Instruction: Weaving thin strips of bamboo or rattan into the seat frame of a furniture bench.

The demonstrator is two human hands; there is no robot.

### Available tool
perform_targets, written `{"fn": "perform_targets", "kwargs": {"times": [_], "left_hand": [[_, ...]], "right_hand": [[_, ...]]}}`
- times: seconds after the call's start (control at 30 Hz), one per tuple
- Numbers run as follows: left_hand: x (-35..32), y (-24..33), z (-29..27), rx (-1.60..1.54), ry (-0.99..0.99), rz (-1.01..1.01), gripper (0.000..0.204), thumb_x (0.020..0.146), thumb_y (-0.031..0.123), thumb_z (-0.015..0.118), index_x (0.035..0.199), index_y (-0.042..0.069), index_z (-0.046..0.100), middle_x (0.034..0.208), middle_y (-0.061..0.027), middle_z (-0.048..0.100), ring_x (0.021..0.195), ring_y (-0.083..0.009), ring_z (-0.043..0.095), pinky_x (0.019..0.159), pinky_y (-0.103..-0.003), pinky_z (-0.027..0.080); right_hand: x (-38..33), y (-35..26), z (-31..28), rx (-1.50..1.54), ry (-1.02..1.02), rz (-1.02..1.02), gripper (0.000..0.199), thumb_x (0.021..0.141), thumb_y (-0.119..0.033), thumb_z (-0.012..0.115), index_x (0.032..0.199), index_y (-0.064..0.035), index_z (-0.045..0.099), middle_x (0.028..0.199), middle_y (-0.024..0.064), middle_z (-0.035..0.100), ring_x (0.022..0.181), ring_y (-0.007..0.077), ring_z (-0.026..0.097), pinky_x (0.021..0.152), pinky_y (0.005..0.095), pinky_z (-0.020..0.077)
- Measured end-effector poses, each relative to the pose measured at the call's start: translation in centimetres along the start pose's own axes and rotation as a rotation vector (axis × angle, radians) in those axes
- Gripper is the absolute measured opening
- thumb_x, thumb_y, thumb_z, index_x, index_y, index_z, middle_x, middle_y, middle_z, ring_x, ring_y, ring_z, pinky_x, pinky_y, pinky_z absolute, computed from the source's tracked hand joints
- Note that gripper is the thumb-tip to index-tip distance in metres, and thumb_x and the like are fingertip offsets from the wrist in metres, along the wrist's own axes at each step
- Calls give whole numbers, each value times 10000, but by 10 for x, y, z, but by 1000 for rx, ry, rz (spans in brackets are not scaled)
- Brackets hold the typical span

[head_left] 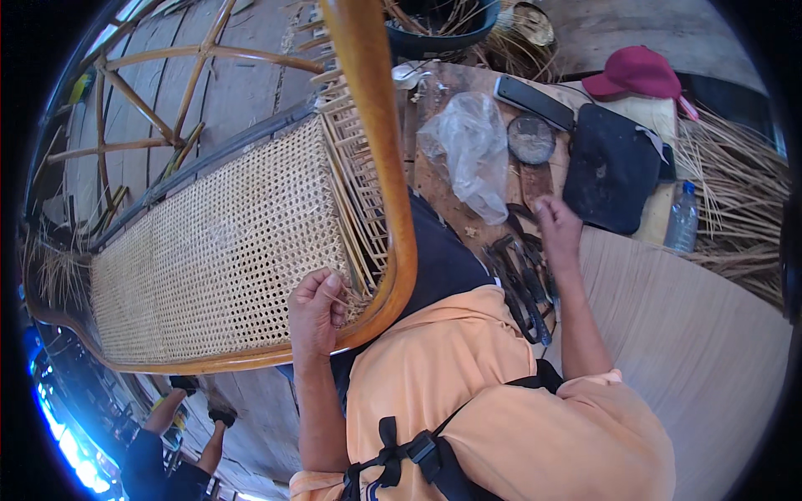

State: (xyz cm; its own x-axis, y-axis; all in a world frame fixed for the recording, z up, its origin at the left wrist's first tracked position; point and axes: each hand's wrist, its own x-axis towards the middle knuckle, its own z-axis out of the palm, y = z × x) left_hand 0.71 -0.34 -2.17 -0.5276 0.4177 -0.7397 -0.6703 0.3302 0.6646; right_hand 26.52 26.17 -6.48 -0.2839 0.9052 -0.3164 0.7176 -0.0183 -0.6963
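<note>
A woven cane panel [217, 250] with an open mesh fills a curved, varnished wooden frame [403, 242] that lies across my lap. Along its right side, loose cane strands [355, 179] stick out between the weave and the wood. My left hand [316, 309] is at the near right corner of the weave, thumb and fingers pinched together on a thin cane strand. Raised beside the board at right, my right hand [560, 227] has its fingers closed; anything in them is too small to make out. Pliers and other dark hand tools [522, 280] lie just below and left of it.
Around the right hand lie a crumpled plastic bag [469, 150], a round tin [531, 139], a phone [535, 102], a black pouch [612, 169] and a water bottle [682, 219]. Beyond are a red cap [635, 72], cane bundles [735, 175] and a dark basin [443, 42]. Another person's legs [188, 434] show lower left.
</note>
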Motion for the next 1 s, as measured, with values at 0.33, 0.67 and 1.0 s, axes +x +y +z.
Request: {"fn": "perform_targets", "kwargs": {"times": [0.33,0.67,1.0], "left_hand": [[-2,0,1,31,4,7,162,863,191,664,916,41,630,678,-4,595,454,-32,470,380,-157,347],[1,1,1,42,-16,23,147,866,207,662,880,69,615,696,5,611,468,-26,496,363,-149,370],[0,-1,-2,42,-9,24,163,857,204,670,912,57,628,710,7,616,481,-29,478,394,-153,359]], "right_hand": [[-31,31,46,-239,-261,-151,220,860,-188,563,999,-34,638,916,201,637,905,360,606,797,406,472],[80,44,41,4,-173,-426,205,880,-78,535,1072,-26,584,925,112,646,828,177,601,758,307,469],[-7,51,53,-513,-198,-278,190,881,-198,535,953,-38,607,911,194,625,922,392,581,769,464,470]]}}
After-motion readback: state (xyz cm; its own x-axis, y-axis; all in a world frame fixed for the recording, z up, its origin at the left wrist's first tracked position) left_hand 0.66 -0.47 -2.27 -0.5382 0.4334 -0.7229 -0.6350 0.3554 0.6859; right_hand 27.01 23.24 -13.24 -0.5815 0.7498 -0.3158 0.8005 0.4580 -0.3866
